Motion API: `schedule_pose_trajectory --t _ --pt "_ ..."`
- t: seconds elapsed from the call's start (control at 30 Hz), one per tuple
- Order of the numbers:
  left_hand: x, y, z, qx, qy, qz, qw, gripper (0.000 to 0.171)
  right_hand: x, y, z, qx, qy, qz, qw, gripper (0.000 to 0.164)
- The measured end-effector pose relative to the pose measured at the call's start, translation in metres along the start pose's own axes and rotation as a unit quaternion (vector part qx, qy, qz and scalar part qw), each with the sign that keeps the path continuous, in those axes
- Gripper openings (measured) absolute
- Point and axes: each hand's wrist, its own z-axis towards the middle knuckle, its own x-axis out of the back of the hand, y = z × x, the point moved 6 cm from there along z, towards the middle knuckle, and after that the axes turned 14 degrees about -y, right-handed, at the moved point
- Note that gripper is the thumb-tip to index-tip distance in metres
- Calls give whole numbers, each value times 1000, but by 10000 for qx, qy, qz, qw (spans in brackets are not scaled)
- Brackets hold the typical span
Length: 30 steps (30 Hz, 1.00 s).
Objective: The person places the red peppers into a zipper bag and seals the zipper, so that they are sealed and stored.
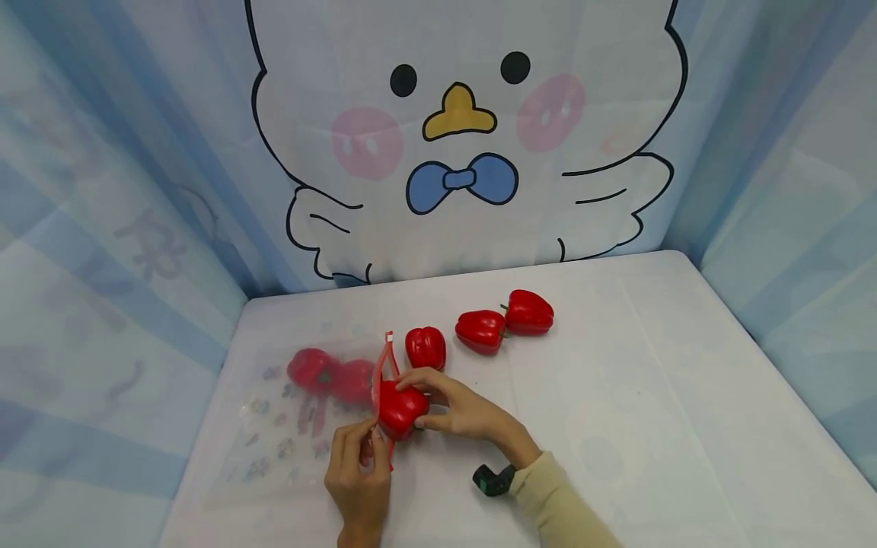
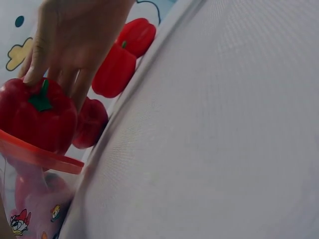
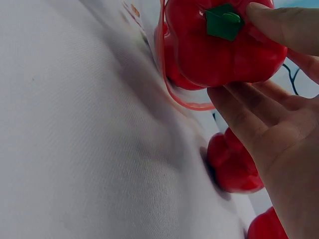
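1. Held bell pepper: red, glossy, green stem end turned toward the holding hand. Sits in the mouth of the bag, part-way in; the left wrist view has its lower end behind the red rim.
2. Right hand: thumb and fingers parted by the pepper's width, gripping it from the stem side, thumb near the stem.
3. Clear bag: lies on its side, mouth toward the right hand, small cartoon prints on its film, among them a duck with a red bow. Red rim spread apart around the pepper; white slider at its far end.
4. Left hand: fingertips and thumb drawn together, pinching the near part of the bag's mouth, just beside the pepper.
5. Inside the bag: two more red peppers, blurred by the film, side by side.
6. Single loose pepper: red, just beyond the right hand's fingers, outside the bag.
7. Farther right, a pair of red peppers, lying close against each other.
8. Black wrist device at the right wrist, beside a beige sleeve.
9. White table under everything. Behind it, a backdrop with a cartoon bird: yellow beak, pink cheeks, blue bow tie.
10. Pale blue-and-white curtains on both sides.
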Motion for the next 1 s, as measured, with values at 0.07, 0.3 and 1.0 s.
schedule_pose_trajectory --t 0.07,0.3,1.0 --pt "0 0 0 -21 23 -37 10000 20 0 1 1 19 -32 33 10000 59" --pt "0 0 0 -40 78 -67 9999 20 0 5 6 34 -153 194 9997 60" --pt "-3 0 -2 -4 -95 -28 10000 18 -5 14 16 123 -389 629 9972 58"
